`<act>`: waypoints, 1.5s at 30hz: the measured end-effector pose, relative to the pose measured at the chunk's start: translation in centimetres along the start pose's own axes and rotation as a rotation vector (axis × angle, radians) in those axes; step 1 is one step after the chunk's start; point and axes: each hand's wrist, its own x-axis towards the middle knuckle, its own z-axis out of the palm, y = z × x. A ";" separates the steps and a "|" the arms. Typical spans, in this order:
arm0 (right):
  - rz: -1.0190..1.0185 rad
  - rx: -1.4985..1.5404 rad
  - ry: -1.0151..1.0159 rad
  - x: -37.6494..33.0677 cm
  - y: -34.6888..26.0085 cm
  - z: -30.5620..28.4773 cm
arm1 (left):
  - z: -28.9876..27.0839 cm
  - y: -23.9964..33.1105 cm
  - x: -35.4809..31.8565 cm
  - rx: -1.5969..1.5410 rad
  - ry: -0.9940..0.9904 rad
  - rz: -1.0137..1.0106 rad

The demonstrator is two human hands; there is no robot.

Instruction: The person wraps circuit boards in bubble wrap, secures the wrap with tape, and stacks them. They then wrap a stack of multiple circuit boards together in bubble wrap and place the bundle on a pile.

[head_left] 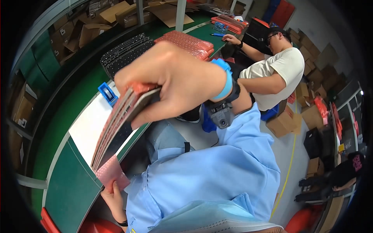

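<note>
My right hand, with a light-blue band and a small camera at its wrist, reaches across the middle of the view. Its fingers and thumb are closed round the upper end of a stack of thin flat boards, with pink wrapping showing between and around them. The stack tilts down toward the lower left. At its lower end hangs a piece of pink bubble wrap, pinched at the bottom edge by my left hand. Whether this wrap is a bag or a loose sheet cannot be made out.
A white sheet lies on the green bench, with a small blue tool on it. Behind stand black perforated panels and pink bubble-wrapped packs. A co-worker works at the right; cartons stand on the floor.
</note>
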 end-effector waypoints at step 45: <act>0.090 -0.415 -0.322 -0.4 6.2 27.2 | 7.3 -3.2 1.1 -0.841 -0.176 -0.366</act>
